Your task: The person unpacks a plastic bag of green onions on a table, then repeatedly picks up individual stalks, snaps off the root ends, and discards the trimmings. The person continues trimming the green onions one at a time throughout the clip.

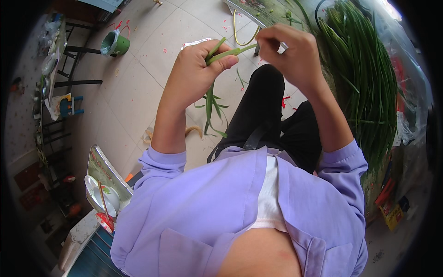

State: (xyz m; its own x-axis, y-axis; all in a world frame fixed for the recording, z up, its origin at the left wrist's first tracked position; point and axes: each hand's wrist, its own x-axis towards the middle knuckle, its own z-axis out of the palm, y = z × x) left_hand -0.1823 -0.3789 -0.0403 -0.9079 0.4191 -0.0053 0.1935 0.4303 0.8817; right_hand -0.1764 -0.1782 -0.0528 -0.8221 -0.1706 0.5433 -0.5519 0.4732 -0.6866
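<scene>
My left hand is closed around a few green stalks that look like garlic chives, with the thumb pressed along one of them. Their long leaves hang below the fist. One stalk stretches across to the curled fingertips of my right hand, which pinch its end. Beyond my right forearm lies a large heap of long dark green chives on a table.
Clear plastic sheeting lies beside the heap. A green bucket with a liner stands on the tiled floor, among red scraps. At lower left, white bowls and chopsticks rest on a small surface. My knees are below my hands.
</scene>
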